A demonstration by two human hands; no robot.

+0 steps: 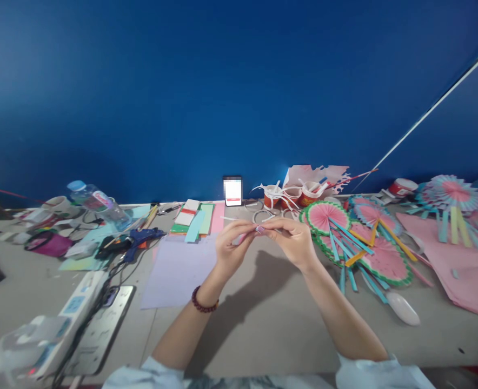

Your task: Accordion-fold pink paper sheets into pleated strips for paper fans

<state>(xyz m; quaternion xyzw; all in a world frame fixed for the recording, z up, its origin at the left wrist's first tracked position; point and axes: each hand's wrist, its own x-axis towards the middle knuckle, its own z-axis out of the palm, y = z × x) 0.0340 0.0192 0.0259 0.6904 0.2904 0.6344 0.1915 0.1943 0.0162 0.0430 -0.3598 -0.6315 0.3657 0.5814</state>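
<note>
My left hand (234, 249) and my right hand (294, 243) meet above the middle of the table, fingertips pinched together. Between them is a small folded purple piece (259, 229) that looks like paper; its exact shape is mostly hidden by the fingers. Beneath and left of my left hand lies a sheet of lilac paper (174, 270). Close to the right of my right hand are round pleated paper fans (327, 217) in pink and green, with blue and yellow strips as handles.
A lit phone (233, 192) stands against the blue wall. At left are a water bottle (101, 202), a blue glue gun (139, 240), a power strip (71, 316) and another phone (101, 329). Red cups (271, 197), a white spoon-like piece (403, 309) and pink paper (450, 259) lie right.
</note>
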